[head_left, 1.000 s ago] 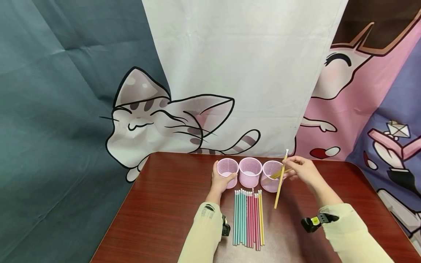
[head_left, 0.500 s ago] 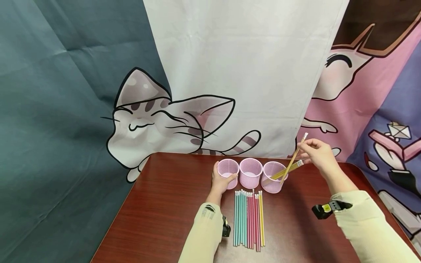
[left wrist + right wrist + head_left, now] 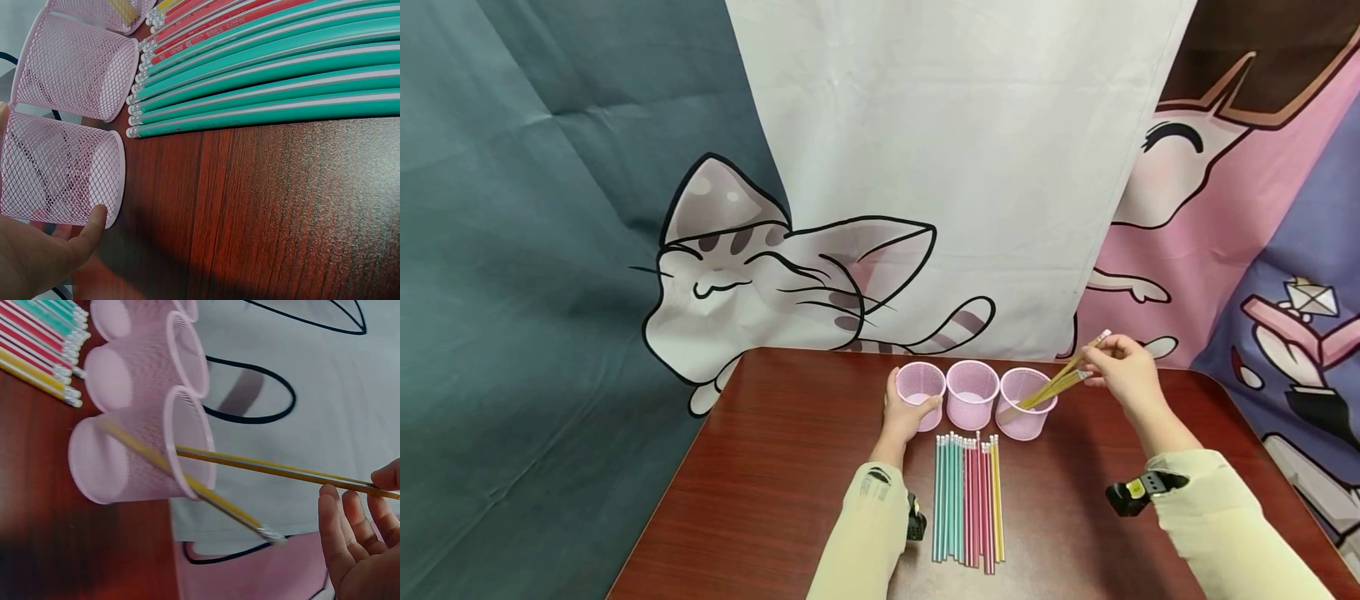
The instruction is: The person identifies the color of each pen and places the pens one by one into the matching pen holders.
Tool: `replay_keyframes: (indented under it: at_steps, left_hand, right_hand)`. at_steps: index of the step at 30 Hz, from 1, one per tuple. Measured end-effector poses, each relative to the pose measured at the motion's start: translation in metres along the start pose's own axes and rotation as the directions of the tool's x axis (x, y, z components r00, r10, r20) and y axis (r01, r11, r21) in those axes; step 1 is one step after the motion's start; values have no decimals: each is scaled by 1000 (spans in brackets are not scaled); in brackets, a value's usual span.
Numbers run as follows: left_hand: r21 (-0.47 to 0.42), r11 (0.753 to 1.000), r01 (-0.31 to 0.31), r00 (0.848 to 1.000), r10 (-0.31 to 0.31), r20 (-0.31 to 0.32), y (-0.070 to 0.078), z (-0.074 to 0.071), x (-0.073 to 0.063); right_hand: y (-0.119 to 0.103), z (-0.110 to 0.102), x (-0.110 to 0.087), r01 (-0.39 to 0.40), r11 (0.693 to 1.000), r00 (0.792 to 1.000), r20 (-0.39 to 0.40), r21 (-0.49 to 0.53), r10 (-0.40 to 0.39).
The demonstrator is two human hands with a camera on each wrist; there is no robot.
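My left hand grips the left pink mesh pencil cup, thumb on its side near the base. My right hand pinches a yellow pencil near its eraser end. That pencil slants down, its lower end inside the right mesh cup. Other yellow pencils lean in the same cup against its rim, their eraser ends sticking out to the right. Between the two cups stands the middle mesh cup, with no pencils in it.
In front of the cups lies a row of pencils, eraser ends toward the cups: teal pencils on the left, red pencils in the middle, yellow pencils on the right. Behind the wooden table hangs a printed cloth.
My right hand has moved right and tipped the yellow pencil from upright beside the right cup to slanting into it, lowering it slightly. My left hand stays on the left cup.
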State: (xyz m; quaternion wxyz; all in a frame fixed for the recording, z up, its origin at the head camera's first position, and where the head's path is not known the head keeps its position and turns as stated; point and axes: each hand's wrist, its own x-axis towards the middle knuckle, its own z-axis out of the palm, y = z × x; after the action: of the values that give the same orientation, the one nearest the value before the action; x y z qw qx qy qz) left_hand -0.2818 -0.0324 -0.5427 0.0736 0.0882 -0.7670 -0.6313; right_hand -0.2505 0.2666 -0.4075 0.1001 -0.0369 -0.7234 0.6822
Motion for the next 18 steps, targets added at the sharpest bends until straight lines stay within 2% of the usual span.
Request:
replay_keyframes:
  at_steps: [6, 9, 12, 16, 17, 18]
  left_hand:
    - [-18, 1000, -5, 1000, 5, 1, -1, 0, 1]
    - [-10, 1000, -1, 1000, 1, 2, -1, 1, 1]
    - [-1, 1000, 1, 1000, -1, 3, -1, 1, 1]
    - [-5, 1000, 10, 1000, -10, 4, 0, 0, 1]
    - [-6, 1000, 10, 1000, -10, 5, 0, 0, 1]
    - [-7, 1000, 11, 1000, -11, 5, 0, 0, 1]
  right_hand:
    - [22, 7, -5, -11, 986, 1000, 16, -169, 14]
    - [43, 3, 1, -15, 982, 999, 33, -188, 21]
    - [88, -12, 21, -49, 991, 997, 51, -125, 56]
    - [152, -33, 52, -173, 981, 984, 37, -84, 176]
    - [153, -34, 51, -192, 978, 979, 49, -86, 197]
    - [166, -37, 57, -211, 973, 976, 30, -93, 214]
